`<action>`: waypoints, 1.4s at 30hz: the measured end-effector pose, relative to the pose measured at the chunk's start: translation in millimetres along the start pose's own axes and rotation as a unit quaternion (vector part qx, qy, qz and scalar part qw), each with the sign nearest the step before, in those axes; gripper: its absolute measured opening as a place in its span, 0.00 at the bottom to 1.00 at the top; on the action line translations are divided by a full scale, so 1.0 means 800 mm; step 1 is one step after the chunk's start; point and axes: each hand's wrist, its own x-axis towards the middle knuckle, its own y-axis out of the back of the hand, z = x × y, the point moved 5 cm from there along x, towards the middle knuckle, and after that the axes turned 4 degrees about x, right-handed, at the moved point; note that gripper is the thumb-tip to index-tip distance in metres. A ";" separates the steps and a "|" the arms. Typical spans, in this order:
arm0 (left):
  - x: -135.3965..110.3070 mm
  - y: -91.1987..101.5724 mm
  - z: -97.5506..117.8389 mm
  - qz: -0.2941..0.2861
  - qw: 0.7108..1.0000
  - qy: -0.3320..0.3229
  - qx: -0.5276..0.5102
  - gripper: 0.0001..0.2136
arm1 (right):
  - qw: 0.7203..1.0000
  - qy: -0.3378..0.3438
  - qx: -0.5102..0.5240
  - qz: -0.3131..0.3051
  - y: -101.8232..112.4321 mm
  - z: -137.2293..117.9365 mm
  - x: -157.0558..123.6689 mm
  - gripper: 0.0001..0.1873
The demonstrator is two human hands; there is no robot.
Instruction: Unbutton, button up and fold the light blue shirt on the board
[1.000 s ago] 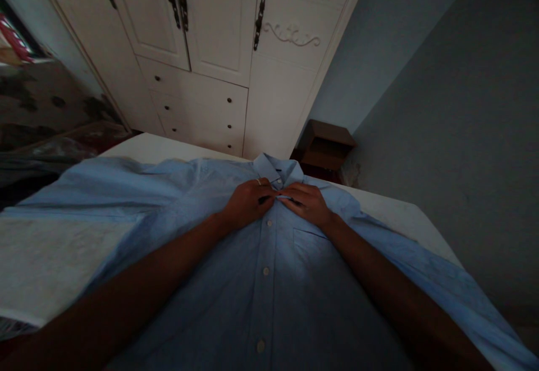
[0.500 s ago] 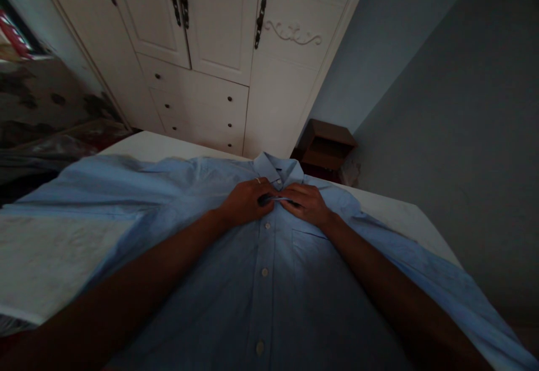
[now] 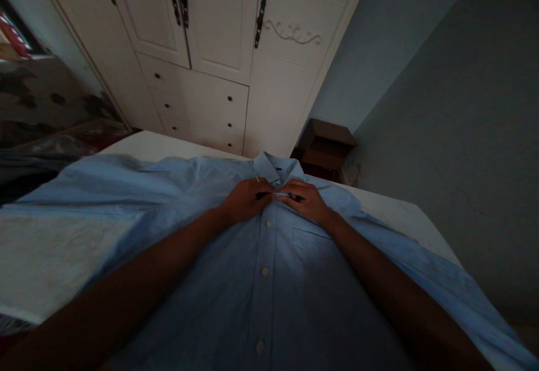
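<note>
- My left hand [image 3: 248,200] and right hand [image 3: 305,197] meet just below the collar [image 3: 264,167], fingertips pinched together, gripping the front edge of the light blue dress shirt [image 3: 210,281].
- The shirt lies front up, its collar at the far edge of the tabletop [image 3: 46,259] – one sleeve [image 3: 105,183] spread toward the left edge, the other [image 3: 425,256] running down the right side.
- To do this well, I'd judge that the fabric wants a light pinch, one hand steadying while the other's thumb works. My fingers hide the exact spot, so I'd go by feel.
- The placket [image 3: 266,247] should lie straight; its visible buttons [image 3: 265,271] run in a line toward the near edge. Tugging too hard could pucker the cloth beside the chest pocket [image 3: 311,238].
- The tabletop is pale, bare at its far left and far right corners.
- Beyond the far edge stands a cream wardrobe [image 3: 278,107] with dark handles – and, right of it, a brown cabinet [image 3: 328,129] by the grey wall [image 3: 458,135]. The light is dim.
</note>
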 end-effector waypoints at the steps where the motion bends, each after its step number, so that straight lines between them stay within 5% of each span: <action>1: 0.000 0.000 0.000 0.000 1.000 0.005 -0.008 0.08 | 1.000 -0.011 0.009 -0.001 0.000 0.002 0.000 0.09; 27: 0.001 -0.002 -0.002 -0.010 1.000 0.020 -0.009 0.06 | 0.997 -0.029 0.068 -0.011 0.001 0.005 0.001 0.05; 36: -0.003 0.000 0.009 -0.014 0.994 -0.064 0.090 0.09 | 0.997 -0.005 0.073 0.029 0.004 0.002 -0.003 0.19; 42: -0.004 0.001 0.013 -0.012 0.987 -0.094 0.129 0.10 | 0.998 -0.006 0.070 0.002 0.003 -0.001 -0.002 0.09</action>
